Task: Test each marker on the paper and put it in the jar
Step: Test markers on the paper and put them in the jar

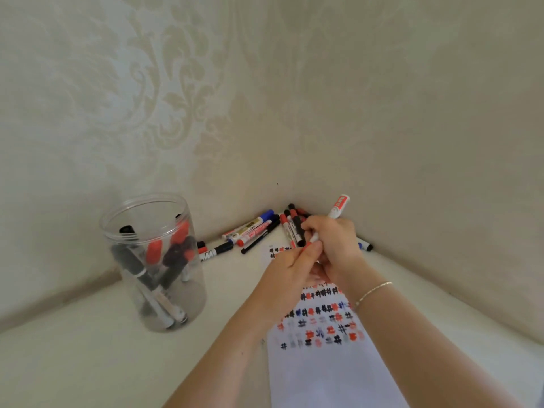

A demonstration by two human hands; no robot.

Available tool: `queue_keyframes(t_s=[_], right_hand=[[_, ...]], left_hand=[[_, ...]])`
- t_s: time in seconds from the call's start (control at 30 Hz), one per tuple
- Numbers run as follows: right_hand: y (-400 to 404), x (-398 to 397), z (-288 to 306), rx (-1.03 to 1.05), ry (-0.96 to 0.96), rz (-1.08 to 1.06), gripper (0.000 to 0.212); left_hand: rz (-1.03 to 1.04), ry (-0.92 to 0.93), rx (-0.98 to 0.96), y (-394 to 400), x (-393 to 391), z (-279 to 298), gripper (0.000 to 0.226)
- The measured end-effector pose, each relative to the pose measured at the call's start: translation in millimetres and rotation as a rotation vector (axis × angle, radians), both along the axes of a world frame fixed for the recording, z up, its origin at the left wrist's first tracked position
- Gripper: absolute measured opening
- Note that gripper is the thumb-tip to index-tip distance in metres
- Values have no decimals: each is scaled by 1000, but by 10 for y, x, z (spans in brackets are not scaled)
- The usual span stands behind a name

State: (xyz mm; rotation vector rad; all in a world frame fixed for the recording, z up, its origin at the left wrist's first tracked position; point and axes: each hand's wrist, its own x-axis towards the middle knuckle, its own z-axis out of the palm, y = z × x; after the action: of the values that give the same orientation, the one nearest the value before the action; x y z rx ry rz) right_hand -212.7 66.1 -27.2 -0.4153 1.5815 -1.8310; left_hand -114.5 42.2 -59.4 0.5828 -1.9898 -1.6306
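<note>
Head view: both hands' fingers grip a red marker (332,220), slanted, tail up-right, cap toward the paper (323,363).

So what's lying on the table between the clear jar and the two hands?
In the head view, black-capped markers lie by the wall between the jar and the hands; nearer the camera, the table is bare.
</note>
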Motion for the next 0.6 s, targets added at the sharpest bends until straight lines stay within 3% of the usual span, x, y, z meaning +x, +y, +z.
queue_keyframes(t_s=[0.33,0.47,0.57,0.6], right_hand=[[-124,84,46,28,-138,-27,20],[-53,-293,119,-112,-234,-67,28],[39,-595,174,-130,-91,-148,27],[66,-605,155,-116,-60,-137,25]], left_hand=[[29,45,44,-128,17,31,48],[-180,102,165,-4,214,-58,61],[-141,64,111,-57,336,-115,73],[-98,26,28,-89,347,-104,63]])
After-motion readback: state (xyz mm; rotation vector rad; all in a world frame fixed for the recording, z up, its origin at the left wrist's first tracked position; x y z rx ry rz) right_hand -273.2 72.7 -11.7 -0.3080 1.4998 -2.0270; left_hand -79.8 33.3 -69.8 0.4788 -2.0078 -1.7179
